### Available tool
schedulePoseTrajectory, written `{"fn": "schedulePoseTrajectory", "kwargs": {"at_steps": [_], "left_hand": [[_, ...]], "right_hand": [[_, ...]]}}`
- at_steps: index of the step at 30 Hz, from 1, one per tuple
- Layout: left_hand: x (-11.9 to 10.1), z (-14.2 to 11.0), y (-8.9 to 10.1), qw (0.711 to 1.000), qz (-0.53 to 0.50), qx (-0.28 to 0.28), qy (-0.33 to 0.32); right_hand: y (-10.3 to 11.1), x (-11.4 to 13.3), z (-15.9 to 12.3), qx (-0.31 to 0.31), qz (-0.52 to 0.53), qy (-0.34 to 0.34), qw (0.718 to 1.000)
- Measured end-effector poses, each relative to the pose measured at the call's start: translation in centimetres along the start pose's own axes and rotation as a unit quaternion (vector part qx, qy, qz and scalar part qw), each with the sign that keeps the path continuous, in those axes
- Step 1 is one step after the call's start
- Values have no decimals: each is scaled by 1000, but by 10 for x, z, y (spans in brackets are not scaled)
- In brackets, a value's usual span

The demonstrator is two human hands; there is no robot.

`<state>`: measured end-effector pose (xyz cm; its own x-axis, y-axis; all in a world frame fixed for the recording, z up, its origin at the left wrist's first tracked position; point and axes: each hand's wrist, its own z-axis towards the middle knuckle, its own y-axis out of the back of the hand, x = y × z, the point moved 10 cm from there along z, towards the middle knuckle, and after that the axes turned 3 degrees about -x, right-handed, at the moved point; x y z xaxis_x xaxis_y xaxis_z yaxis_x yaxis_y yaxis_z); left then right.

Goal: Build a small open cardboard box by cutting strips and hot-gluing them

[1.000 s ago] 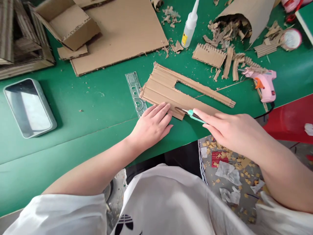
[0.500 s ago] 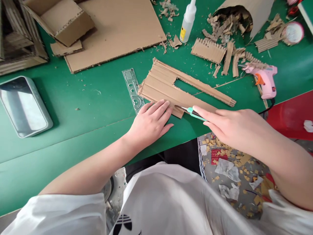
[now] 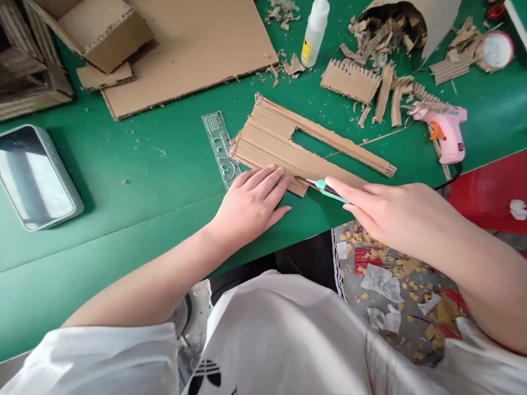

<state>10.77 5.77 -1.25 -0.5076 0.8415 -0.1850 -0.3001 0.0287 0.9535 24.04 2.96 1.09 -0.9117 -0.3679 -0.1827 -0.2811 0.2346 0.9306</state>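
Note:
A corrugated cardboard piece (image 3: 272, 145) with a long rectangular cut-out lies on the green table (image 3: 156, 181). My left hand (image 3: 251, 206) lies flat, fingers stretched out, pressing the piece's near corner. My right hand (image 3: 395, 214) is closed round a teal craft knife (image 3: 327, 189), index finger along its back. The blade tip touches the cardboard's near edge, just right of my left fingertips.
A clear ruler (image 3: 222, 149) lies left of the piece. A grey tablet (image 3: 35, 178) sits far left. Large cardboard sheets (image 3: 193, 49), a glue bottle (image 3: 313, 34), scraps (image 3: 370, 82) and a pink glue gun (image 3: 447, 131) sit behind. Scraps litter the floor (image 3: 395, 280).
Both hands and the knife stay where they were on the cardboard. The view has shifted slightly, so things on the table sit a little higher and further left.

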Motion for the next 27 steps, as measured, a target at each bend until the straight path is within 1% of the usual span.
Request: {"fn": "schedulePoseTrajectory", "kwargs": {"at_steps": [3, 7, 14, 18, 20, 27], "left_hand": [[1, 0, 0, 1000, -6, 1, 7], [0, 0, 1, 1000, 20, -3, -3], [-1, 0, 1, 1000, 12, -12, -9], [0, -1, 0, 1000, 16, -7, -6], [-1, -1, 1, 1000, 25, -10, -8], [-2, -1, 2, 999, 27, -15, -14]], "right_hand": [[1, -2, -5, -18, -6, -2, 1000], [1, -6, -11, -29, -2, -3, 1000], [5, -5, -11, -29, -2, 16, 999], [6, -6, -12, -68, -10, 6, 998], [5, -6, -12, -77, -10, 5, 997], [-1, -3, -7, -37, -11, 4, 999]]}}
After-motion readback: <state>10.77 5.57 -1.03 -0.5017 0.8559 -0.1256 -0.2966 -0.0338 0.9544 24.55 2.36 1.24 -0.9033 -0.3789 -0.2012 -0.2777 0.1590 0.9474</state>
